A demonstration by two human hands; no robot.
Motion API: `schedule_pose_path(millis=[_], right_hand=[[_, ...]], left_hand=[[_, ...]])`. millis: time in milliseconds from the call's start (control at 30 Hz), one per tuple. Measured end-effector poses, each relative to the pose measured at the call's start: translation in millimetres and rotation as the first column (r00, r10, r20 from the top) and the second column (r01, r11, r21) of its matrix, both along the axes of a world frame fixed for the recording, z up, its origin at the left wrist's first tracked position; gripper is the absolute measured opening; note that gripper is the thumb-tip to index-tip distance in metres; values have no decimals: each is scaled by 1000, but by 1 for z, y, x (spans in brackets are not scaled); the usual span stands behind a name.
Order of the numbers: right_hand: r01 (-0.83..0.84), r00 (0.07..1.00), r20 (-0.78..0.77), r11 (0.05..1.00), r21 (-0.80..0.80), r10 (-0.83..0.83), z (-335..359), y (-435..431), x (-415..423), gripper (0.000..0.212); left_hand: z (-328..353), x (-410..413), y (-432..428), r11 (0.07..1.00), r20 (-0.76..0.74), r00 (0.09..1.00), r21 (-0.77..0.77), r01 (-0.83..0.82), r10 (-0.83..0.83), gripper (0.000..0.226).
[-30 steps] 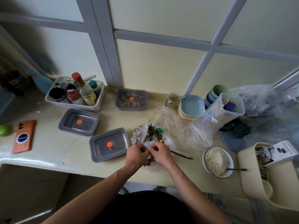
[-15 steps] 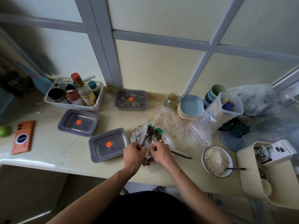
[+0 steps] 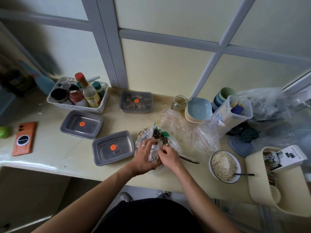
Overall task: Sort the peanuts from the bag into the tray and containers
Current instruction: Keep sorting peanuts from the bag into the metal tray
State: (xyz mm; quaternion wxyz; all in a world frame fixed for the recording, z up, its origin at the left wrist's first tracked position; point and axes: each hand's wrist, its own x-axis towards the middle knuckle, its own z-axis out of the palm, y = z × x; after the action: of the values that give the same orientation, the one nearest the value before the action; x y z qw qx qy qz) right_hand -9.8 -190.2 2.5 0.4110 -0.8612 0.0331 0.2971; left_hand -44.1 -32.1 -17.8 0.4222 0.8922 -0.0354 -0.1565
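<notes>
Head view, steeply down, close overhead

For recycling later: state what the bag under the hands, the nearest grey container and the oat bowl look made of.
The bag: thin clear plastic film, glossy; it crinkles and the contents show through. The nearest grey container: semi-translucent plastic, smooth, with soft highlights on the lid. The oat bowl: probably glazed ceramic or enamel; white, shiny, dark rim.
</notes>
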Motion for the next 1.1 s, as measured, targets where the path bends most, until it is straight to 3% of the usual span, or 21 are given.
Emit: schedule_pose_path(millis=[100, 233, 367, 433, 533, 767, 1100], right_hand=[[27, 992, -127, 991, 133, -10, -1, -6, 1, 21], [1, 980, -196, 983, 186, 37, -2, -17, 1, 20], [74, 997, -36, 985, 153, -69, -8, -26, -1, 8], [130, 989, 40, 965, 228, -143, -4, -28, -1, 8], [31, 998, 37, 953, 303, -44, 2, -28, -1, 18], [-139, 990, 5, 969, 202, 141, 5, -26, -7, 22], [-185, 983, 44, 938, 293, 180, 13, -23, -7, 23]], left_hand=[[-1, 0, 4, 990, 7, 992, 73, 122, -123, 96], [-11, 6, 11, 984, 2, 992, 132, 122, -123, 67], [-8, 11, 9, 985, -16, 996, 152, 84, -83, 57], [-8, 12, 6, 981, -19, 998, 181, 62, -60, 58], [-7, 11, 3, 979, -11, 999, 201, 39, -38, 57], [-5, 9, -2, 980, -1, 999, 197, 33, -34, 49], [-2, 10, 3, 998, -7, 999, 50, 48, -48, 48]])
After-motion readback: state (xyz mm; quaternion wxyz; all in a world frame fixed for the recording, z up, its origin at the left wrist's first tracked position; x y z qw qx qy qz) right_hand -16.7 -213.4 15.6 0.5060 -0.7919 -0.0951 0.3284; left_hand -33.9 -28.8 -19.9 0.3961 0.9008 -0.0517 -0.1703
